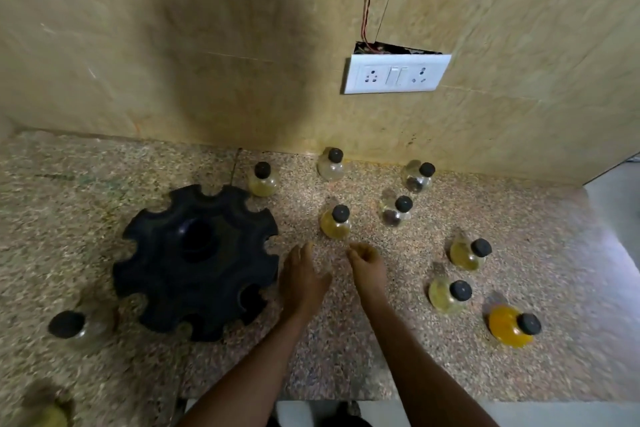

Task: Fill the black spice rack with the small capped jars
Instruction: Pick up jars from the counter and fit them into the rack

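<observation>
I have a speckled granite countertop (346, 357) under me, running back to a beige tiled wall (173, 45) that carries a white switch-and-socket plate (396, 74) with loose wires above it. The black spice rack (197, 262) sits on the left half of the counter, a round body with notched slots around its rim, and every slot I can see holds nothing. My left hand (302, 276) lies just beside the rack's right edge, fingers straight and relaxed, holding nothing. My right hand (367, 265) is near it, fingers curled loosely inward, nothing in its grasp. Just beyond both hands stands a yellow-filled jar (335, 222), apart from my fingertips. Other small capped jars are scattered to the right and along the wall, among them an orange-filled jar (512, 325) at the far right, and a clear jar (78, 324) stands left of the rack.
</observation>
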